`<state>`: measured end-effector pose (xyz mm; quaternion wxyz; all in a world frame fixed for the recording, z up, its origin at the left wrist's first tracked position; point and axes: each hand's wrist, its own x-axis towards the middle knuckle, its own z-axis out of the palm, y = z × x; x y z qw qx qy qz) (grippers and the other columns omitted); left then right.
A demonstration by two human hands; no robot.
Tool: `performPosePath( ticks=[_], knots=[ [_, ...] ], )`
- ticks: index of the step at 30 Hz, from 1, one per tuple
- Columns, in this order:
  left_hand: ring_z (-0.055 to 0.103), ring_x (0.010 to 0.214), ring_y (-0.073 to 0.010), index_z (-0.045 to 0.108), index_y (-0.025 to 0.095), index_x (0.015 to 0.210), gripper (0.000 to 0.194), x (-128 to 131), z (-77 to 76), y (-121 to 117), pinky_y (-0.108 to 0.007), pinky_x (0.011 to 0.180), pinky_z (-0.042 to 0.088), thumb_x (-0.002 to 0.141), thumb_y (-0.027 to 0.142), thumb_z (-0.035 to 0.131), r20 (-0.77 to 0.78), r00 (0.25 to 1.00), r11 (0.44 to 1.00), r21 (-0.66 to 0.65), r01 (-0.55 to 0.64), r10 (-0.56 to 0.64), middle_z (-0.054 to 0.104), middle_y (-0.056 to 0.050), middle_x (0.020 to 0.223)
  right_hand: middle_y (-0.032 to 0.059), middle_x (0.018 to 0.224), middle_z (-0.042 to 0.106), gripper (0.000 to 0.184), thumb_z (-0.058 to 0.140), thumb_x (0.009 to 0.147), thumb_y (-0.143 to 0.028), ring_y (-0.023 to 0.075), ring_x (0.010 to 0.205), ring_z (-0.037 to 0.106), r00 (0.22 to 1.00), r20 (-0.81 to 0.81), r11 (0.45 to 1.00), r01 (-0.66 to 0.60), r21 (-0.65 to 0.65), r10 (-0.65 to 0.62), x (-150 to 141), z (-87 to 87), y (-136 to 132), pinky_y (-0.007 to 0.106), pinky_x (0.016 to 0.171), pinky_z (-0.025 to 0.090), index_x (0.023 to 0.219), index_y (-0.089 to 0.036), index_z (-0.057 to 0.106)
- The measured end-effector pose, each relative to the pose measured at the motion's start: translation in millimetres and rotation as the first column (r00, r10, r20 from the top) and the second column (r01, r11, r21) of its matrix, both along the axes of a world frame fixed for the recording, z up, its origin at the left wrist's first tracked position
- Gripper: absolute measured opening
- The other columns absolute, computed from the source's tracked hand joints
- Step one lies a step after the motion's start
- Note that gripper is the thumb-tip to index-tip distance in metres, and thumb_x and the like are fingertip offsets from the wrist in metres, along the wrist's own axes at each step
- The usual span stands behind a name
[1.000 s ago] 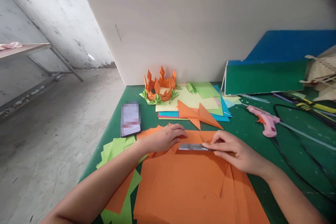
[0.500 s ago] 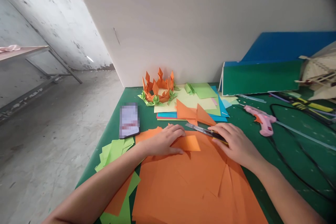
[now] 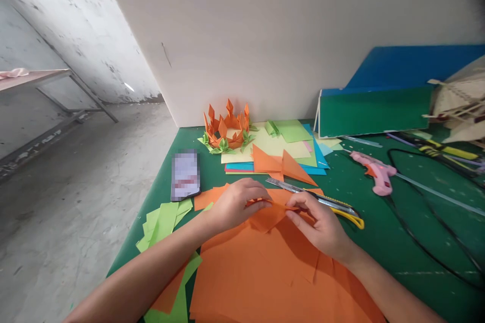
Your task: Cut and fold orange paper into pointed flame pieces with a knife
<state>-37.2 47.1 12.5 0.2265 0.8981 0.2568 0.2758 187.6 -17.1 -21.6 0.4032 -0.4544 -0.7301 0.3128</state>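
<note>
Between my two hands is a small piece of orange paper (image 3: pixel 268 218), raised just over a stack of large orange sheets (image 3: pixel 257 277). My left hand (image 3: pixel 242 202) pinches its left side between thumb and fingers. At its right corner, my right hand (image 3: pixel 316 219) grips with thumb and fingertips. A yellow-handled box cutter (image 3: pixel 337 204) lies beyond my right hand, its blade pointing left. Folded orange paper pieces (image 3: pixel 282 164) lie just past the cutter. Farther back stands an orange folded-paper crown (image 3: pixel 227 128) with green paper leaves around its base.
A phone (image 3: pixel 185 175) and green paper pieces (image 3: pixel 162 224) lie at the left. Coloured sheets (image 3: pixel 280 149) are piled behind. On the right are a pink glue gun (image 3: pixel 377 171) with its black cord, and a green board (image 3: pixel 375 111). A white panel (image 3: pixel 242 40) closes off the back.
My right hand has let go of the box cutter, which now lies on the table, and has moved left to the small orange paper. Both hands now hold that paper, lifted and tilted.
</note>
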Motion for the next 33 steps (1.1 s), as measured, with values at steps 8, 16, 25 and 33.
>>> performPosePath(
  ticks=[8,16,25,33],
  knots=[
    [0.063,0.09,-0.0162,0.065,0.02,0.094,0.027,-25,51.6,-1,-0.027,0.075,0.048,0.087,0.003,0.046,-0.063,0.998,0.999,0.044,-0.008,0.011,0.069,-0.003,0.097,0.0057,0.097,0.07,0.017,0.05,0.096,-0.03,0.0207,0.087,0.067,0.919,0.058,0.907,0.373,0.194,-0.39,23,-6.6,17,0.031,0.074,0.054,0.105,-0.024,0.064],
    [0.052,0.073,-0.0171,0.051,0.019,0.078,0.03,-76,51.9,-22,-0.027,0.059,0.037,0.079,-0.003,0.031,-0.443,0.886,0.991,0.067,-0.119,0.136,0.058,-0.004,0.082,0.014,0.14,0.054,0.038,0.049,0.096,-0.031,0.037,0.123,0.052,0.732,0.448,0.829,0.288,0.48,-0.513,32,-3.4,23,0.055,0.093,0.044,0.134,-0.026,0.056],
    [0.059,0.091,-0.022,0.064,0.022,0.084,0.051,-115,28.1,-51,-0.03,0.068,0.043,0.058,-0.009,0.035,-0.552,0.827,0.977,-0.102,-0.187,0.1,0.068,-0.002,0.097,0.007,0.134,0.061,0.059,0.062,0.088,-0.048,0.0301,0.121,0.056,0.846,0.532,0.986,-0.062,0.157,-0.031,9,-6.1,8,0.05,0.097,0.05,0.141,-0.031,0.045],
    [0.064,0.083,-0.0206,0.061,0.024,0.111,0.023,-65,31.4,-40,-0.029,0.067,0.046,0.096,0.024,0.043,-0.503,0.851,0.957,-0.141,-0.252,0.15,0.07,-0.004,0.096,0.0046,0.104,0.063,0.05,0.061,0.087,-0.025,0.0215,0.09,0.064,0.956,0.284,0.996,0.084,-0.039,-0.07,-1,-8.8,6,0.036,0.077,0.056,0.134,-0.031,0.046]
  ],
)
